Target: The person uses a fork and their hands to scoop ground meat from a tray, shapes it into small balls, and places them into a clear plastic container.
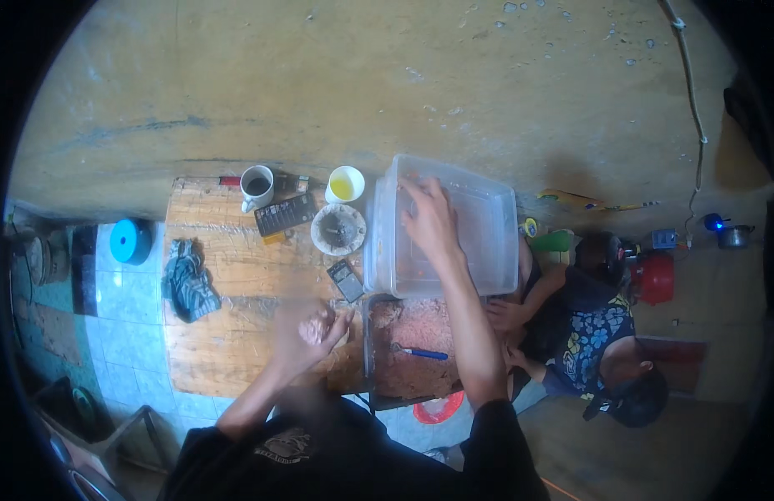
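My left hand (311, 335) is over the wooden table (236, 351), its fingers curled around a lump of pinkish crumbly material (316, 327). My right hand (432, 213) reaches into a translucent plastic bin (487, 250), fingers spread over its left part; small orange bits lie in the bin. Whether the fingertips touch anything there I cannot tell. Below the bin is a dark tray (369, 351) filled with pinkish crumbly material (424, 319), where a blue-handled tool (424, 354) lies. My right forearm passes above the tray's right side.
A mug of dark liquid (256, 186), a white cup of yellow liquid (343, 185), a stone ashtray (338, 230), a small dark device (345, 280) and a striped cloth (189, 282) are on the table. Another person (603, 351) sits at the right, hands near the tray.
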The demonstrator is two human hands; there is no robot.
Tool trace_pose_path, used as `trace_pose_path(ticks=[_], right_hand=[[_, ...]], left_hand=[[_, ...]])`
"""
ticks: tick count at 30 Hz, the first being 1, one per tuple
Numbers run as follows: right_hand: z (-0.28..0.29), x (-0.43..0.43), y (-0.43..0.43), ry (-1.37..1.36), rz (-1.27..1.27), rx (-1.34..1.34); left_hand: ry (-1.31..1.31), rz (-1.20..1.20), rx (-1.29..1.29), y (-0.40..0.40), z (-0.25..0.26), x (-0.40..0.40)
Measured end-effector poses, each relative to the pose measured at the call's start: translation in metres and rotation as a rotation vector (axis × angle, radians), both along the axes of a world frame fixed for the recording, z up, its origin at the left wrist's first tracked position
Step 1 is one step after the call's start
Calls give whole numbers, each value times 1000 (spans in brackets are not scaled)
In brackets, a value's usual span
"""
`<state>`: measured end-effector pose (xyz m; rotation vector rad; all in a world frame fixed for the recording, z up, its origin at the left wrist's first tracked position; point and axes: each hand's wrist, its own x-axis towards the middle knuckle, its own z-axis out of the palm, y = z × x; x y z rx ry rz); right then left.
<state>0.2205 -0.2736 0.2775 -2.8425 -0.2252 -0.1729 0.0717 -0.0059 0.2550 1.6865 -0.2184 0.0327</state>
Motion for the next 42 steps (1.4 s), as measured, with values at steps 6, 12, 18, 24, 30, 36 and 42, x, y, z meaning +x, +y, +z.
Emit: trace_pose_path(ticks=[6,12,18,24,30,36,42], right_hand=[[-58,59,-25,31,-32,198],[-95,56,-63,24,-176,422],[-92,58,-69,240,-263,609],[-89,66,-49,233,-230,744],[-83,72,-40,206,-207,688],[-87,71,-48,250,-289,504],[17,-33,-32,13,-378,361]], left_hand=[[268,178,-46,3,-33,10],[220,-129,-175,-78,-58,33],[312,-157,-90,-131,-53,50],[304,113,-43,-109,-50,31],[515,-2,-133,-62,-14,28],[319,-8,-143,-54,-21,19],[489,-45,-375,-47,-27,20]])
